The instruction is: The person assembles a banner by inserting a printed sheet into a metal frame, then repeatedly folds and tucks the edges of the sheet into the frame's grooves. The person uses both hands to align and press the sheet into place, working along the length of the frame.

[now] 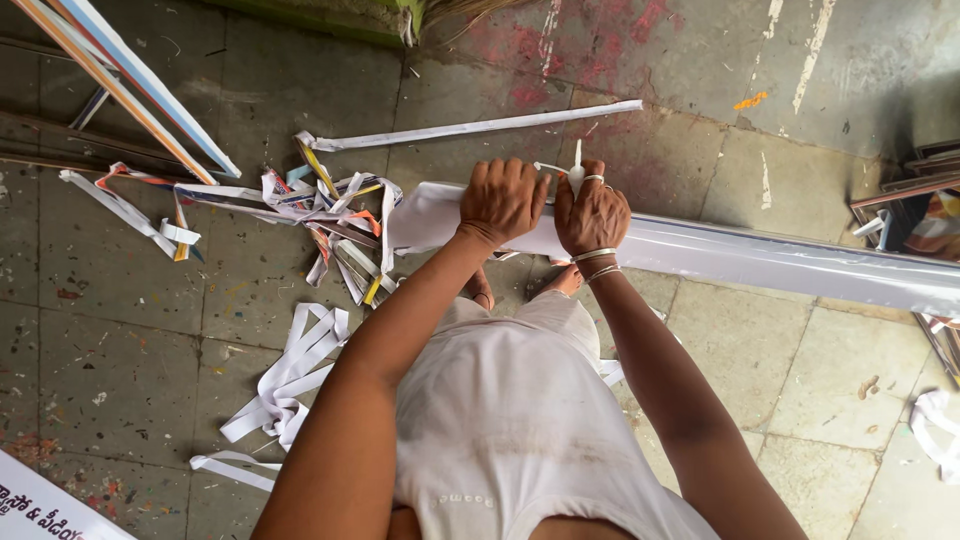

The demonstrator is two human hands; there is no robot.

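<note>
Person standing, looking straight down; white garment fills the near centre, both forearms reach away from it to the work.

Near left on the floor: loose pile of white paper strips (290,385), curled and overlapping. Corner of a printed white board (40,505) at the near-left edge. Another white strip scrap (935,430) near right.

Mid-scene: long white rolled sheet (760,258) lies across the view, running from centre out past the right edge, glossy, held above the stone-tile floor (110,330). Its left end is loose and unrolled just left of the hands.

Left hand (503,200) is curled over the roll from above, fingers wrapped down its far side, closed on it. Right hand (592,215) sits just beside it, touching or nearly so, also clamped on the roll; bangles on the wrist, ring on one finger. A thin white strip (577,165) sticks up from between the right fingers. Can't tell whether it's pinched or just standing against them. Bare toes show under the roll between the forearms.

Left of the hands: tangle of trimmed offcuts (335,215), white with orange, yellow and blue edges, spreading further left.

Farther: one long white strip (470,127) lying straight on the floor beyond the hands. Far left: slanted framed panels (130,90) with coloured edges. Far right edge: stacked frames (915,195), partly cut off.
</note>
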